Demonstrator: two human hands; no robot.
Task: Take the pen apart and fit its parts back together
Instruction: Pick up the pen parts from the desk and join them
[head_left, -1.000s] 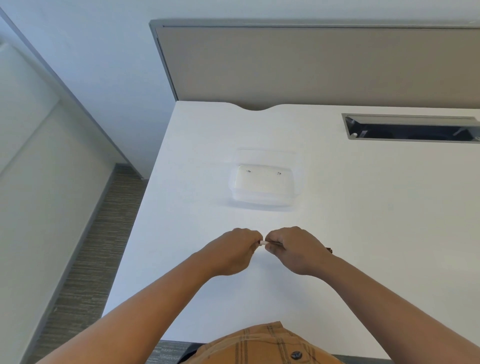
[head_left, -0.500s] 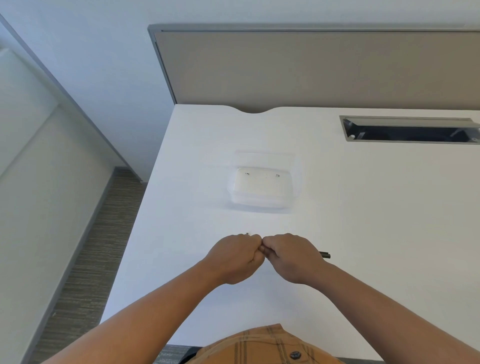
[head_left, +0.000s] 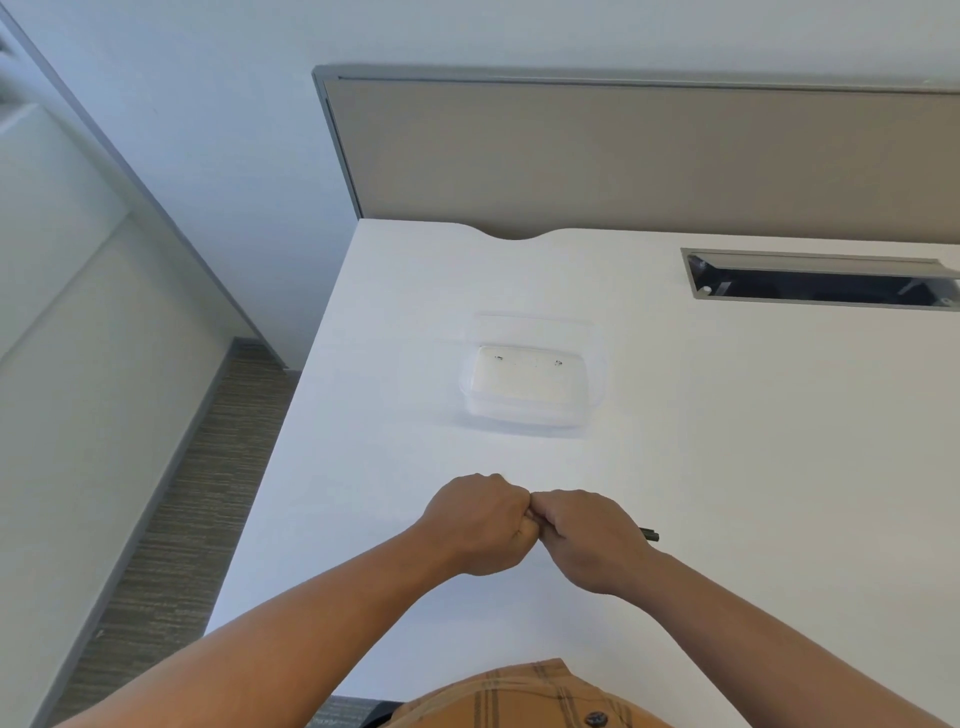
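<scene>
While both fists are meeting over the near part of the white surface (head_left: 727, 441), I am reading this as a joint being worked, though pulling apart or pressing together I cannot tell. Starting at the left, my left hand (head_left: 478, 525) is curling fully closed, presumably around one end of the pen, which is hidden inside it. Touching it knuckle to knuckle, my right hand (head_left: 587, 540) is clenching the pen (head_left: 649, 534), whose dark end is poking out past the fist's right side. To do this well, I am judging that both grips should be staying coaxial, twisting gently rather than bending. Farther back, a clear plastic tray (head_left: 597, 384) is sitting apart.
</scene>
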